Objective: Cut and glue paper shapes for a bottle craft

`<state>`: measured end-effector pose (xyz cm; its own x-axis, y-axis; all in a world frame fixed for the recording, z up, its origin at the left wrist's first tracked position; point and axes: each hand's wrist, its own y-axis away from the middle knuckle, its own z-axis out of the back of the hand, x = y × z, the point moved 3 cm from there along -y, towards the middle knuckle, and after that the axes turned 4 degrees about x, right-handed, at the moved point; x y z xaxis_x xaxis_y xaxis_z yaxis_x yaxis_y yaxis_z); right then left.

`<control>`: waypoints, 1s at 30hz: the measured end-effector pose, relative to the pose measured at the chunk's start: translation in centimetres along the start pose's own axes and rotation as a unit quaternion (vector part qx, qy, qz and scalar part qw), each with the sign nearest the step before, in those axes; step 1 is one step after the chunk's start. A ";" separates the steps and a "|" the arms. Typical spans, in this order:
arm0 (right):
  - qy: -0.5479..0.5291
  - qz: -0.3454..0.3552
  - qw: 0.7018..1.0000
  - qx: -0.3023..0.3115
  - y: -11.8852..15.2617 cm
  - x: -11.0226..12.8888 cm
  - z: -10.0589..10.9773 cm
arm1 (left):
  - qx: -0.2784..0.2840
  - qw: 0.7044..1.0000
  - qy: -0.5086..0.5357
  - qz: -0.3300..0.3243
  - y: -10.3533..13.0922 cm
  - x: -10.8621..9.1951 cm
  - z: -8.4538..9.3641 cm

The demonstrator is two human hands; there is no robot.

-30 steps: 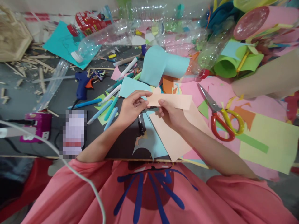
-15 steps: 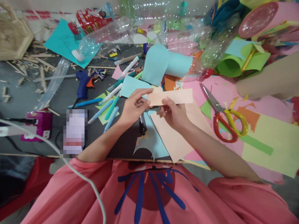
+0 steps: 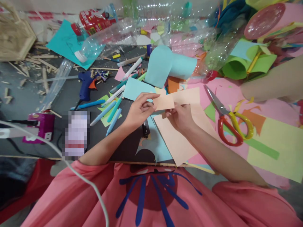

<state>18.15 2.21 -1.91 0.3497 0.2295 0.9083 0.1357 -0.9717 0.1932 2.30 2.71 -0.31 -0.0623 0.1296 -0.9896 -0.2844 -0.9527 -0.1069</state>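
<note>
A strip of peach paper (image 3: pixel 163 102) is held between my two hands above the table, folded over or overlapping near its middle. My left hand (image 3: pixel 139 109) pinches its left end between thumb and fingers. With thumb and fingertips, my right hand (image 3: pixel 181 117) grips it at the lower edge by the fold, and a paler length reaches out to the right behind. Under my hands lie a larger peach sheet (image 3: pixel 187 135) and a black marker (image 3: pixel 145 128). Scissors (image 3: pixel 223 115) with a red and a yellow handle rest to the right of my right hand.
Several markers (image 3: pixel 113 110), a blue glue gun (image 3: pixel 85 85) and a phone (image 3: pixel 77 134) lie to the left. Clear plastic bottles (image 3: pixel 111 33) and a rolled blue paper (image 3: pixel 158 66) are behind. Another person's arm (image 3: pixel 272 80) reaches in from the right over coloured paper. A white cable (image 3: pixel 78 176) crosses at front left.
The peach strip was flat and single; now it is bent over at the middle, its left part in front. Both hands have shifted slightly, and the view has moved a little.
</note>
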 end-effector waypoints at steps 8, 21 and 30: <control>-0.033 -0.070 0.997 0.001 0.4 -0.2 -0.7 | 0.045 0.999 -0.016 -0.026 0.1 -0.4 -0.4; -0.008 -0.011 0.999 0.033 0.0 -0.2 -0.2 | 0.091 0.996 0.015 0.013 0.0 -0.8 -0.5; 0.013 0.014 1.000 0.003 -0.4 0.4 -0.3 | 0.076 0.996 -0.019 0.047 0.1 -0.7 -0.5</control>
<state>17.93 2.63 -1.49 0.3292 0.2001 0.9228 0.1318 -0.9775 0.1649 2.81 2.37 0.35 -0.1312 0.0559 -0.9898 -0.4169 -0.9089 0.0040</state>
